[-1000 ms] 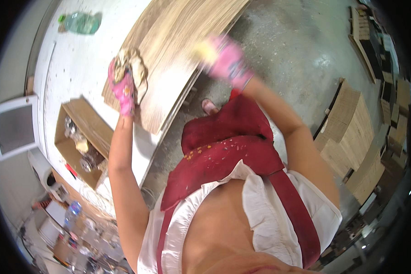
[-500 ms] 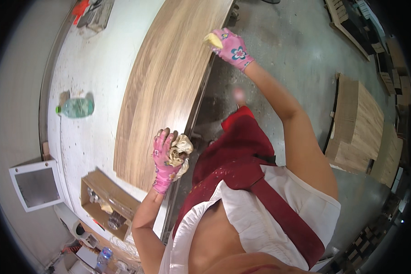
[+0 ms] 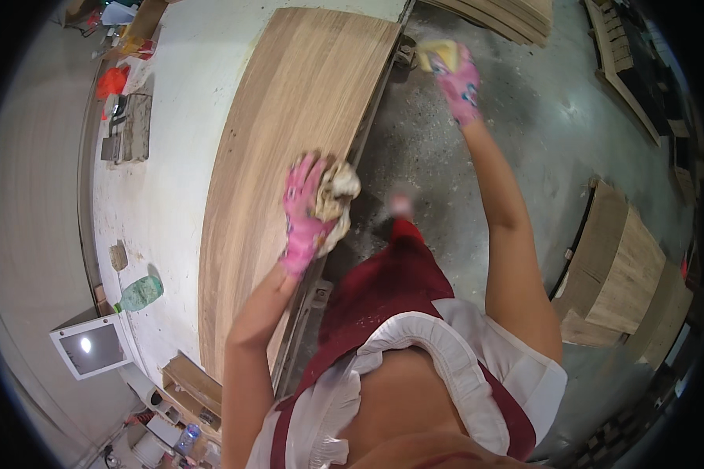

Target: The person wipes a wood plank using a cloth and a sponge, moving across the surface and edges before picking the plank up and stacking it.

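Observation:
A long wood-grain board (image 3: 289, 94) with a curved outer edge lies on the white worktable. My left hand (image 3: 300, 223), in a pink flowered glove, rests over the board's right edge. A crumpled cream rag (image 3: 338, 190) is bunched between its thumb and palm, hanging partly past that edge. Out over the floor, beyond the board's far right end, my right hand (image 3: 461, 84) wears a matching glove. It grips a yellow sponge-like pad (image 3: 440, 56), slightly blurred, held clear of the board.
On the worktable (image 3: 164, 211) stand a green plastic bottle (image 3: 140, 293), a small framed panel (image 3: 92, 346) and a cardboard box (image 3: 192, 391). Metal tools (image 3: 127, 129) lie farther off. Stacked boards (image 3: 508, 16) are at the far right, with more panels (image 3: 614, 266) on the right floor.
My right hand has swung off the board's edge to the right, carrying the yellow pad. My left hand has slid farther along the board with the rag. The view has shifted too.

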The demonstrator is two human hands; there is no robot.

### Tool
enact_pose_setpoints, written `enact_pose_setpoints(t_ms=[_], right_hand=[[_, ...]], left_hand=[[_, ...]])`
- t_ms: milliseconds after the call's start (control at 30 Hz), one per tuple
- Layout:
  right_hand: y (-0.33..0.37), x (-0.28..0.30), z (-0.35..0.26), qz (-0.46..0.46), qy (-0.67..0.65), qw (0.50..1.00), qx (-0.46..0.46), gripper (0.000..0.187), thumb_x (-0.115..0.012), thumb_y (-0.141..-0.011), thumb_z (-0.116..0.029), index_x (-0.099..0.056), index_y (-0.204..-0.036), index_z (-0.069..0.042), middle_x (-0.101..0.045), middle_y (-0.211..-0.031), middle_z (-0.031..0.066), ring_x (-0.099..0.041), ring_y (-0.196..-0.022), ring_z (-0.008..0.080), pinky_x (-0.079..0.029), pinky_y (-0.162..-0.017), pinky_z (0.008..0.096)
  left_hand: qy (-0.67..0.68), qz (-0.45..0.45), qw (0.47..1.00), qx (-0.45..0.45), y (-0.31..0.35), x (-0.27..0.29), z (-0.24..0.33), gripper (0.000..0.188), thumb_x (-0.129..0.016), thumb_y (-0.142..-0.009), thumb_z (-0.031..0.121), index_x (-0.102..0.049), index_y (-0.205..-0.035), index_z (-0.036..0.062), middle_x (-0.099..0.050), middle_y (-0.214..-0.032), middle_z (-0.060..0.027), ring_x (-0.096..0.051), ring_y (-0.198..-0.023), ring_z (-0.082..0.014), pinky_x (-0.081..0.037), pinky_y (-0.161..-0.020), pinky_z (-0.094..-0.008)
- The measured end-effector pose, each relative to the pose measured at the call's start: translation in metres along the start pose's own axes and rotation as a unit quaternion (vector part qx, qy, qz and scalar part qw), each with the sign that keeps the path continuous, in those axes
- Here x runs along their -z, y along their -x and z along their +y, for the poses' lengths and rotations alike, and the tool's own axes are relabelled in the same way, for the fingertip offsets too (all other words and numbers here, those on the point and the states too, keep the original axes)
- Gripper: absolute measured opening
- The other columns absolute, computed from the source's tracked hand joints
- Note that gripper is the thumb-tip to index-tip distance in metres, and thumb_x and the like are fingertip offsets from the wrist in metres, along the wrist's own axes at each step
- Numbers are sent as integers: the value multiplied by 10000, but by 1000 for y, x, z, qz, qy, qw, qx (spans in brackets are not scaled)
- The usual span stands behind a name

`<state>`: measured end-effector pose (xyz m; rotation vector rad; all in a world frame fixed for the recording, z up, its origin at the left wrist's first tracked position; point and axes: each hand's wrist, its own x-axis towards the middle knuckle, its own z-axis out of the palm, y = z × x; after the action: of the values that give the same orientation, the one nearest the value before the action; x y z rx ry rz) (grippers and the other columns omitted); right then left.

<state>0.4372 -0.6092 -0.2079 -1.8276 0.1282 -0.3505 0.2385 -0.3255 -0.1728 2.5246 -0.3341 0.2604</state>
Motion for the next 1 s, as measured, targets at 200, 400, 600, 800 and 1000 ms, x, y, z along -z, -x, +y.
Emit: enact_pose_setpoints(t_ms=[200, 400, 600, 800, 1000], right_hand=[[53, 104, 148, 42, 181, 980, -77, 509, -688, -840, -274, -510, -1235, -7, -636, -1088, 154, -613, -981, 245, -478, -841, 346], [144, 181, 157, 52, 63, 953, -292, 390, -641, -881, -340, -539, -1114, -45, -572, -769, 31, -488, -541, 95, -409, -464, 249], [152, 184, 139, 68, -56, 958, -271, 315, -661, -880, -258, -541, -1086, -51, -582, -783, 17, -506, -565, 90, -404, -480, 225], [93, 122, 67, -15, -71, 994, -88, 419, -676, -864, -244, -528, -1189, -26, -595, -1018, 89, -595, -821, 166, -491, -621, 271], [107, -47, -45, -174, -168, 968, 72, 456, -665, -863, -173, -483, -1224, 37, -558, -1094, 126, -558, -959, 222, -497, -815, 355]], left_hand=[[86, 38, 993, -65, -201, -73, 14, 688, -768, -629, 214, -536, -1270, 123, -537, -1284, -133, -463, -1244, -328, -280, -1107, -440], [38, 28, 996, -77, -330, -134, 7, 404, -705, -694, 281, -669, -1048, 89, -673, -988, -109, -619, -985, -260, -451, -927, -360], [175, -181, 968, -2, -314, -113, 11, 524, -703, -638, 126, -612, -1153, 98, -643, -1107, -98, -600, -1034, -268, -472, -909, -363], [100, -58, 986, -119, -185, -132, -24, 677, -707, -603, 174, -559, -1263, 177, -488, -1364, -71, -395, -1299, -234, -260, -1113, -393], [125, 67, 990, -3, 43, -30, -24, 654, -758, -629, 264, -573, -1251, 186, -451, -1426, -20, -359, -1359, -234, -195, -1170, -435]])
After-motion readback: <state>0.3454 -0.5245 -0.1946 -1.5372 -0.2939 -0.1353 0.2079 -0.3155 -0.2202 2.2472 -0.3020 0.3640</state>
